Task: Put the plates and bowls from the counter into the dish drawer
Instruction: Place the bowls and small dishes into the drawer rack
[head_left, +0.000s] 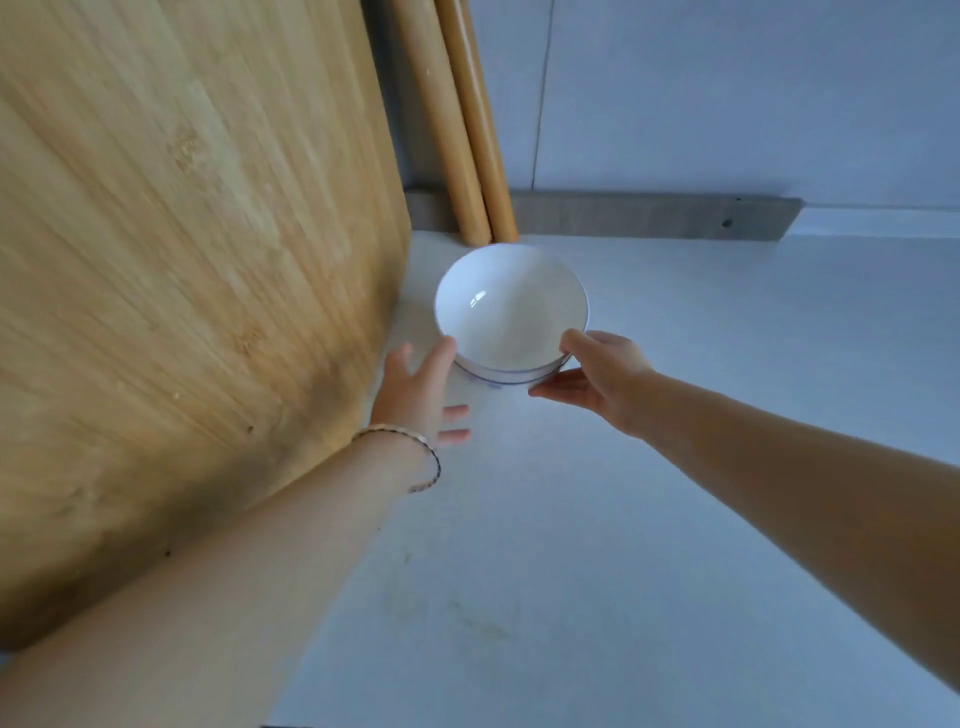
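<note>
Reaching with both hands for a small stack of white bowls (511, 312) standing on the pale counter (675, 467), just beside the big bamboo cutting board (182, 260) leaning at the left and in front of two rolling pins (462, 130) propped against the wall. Right hand (602, 382) already at the stack's right side, thumb over the top rim, fingers spread beneath the lower bowl's edge. Left hand (421, 395) open, fingers splayed wide, thumb just touching the left rim, palm not yet closed on anything; bracelet (415, 452) at the wrist. Looks like two or three nested bowls, judging by the blue-lined rims showing at the front, exact count hard to tell. Best done by cupping the lowest bowl from both sides, lifting level so nothing slides, and clearing the board's edge on the way out. Dish drawer not in view
</note>
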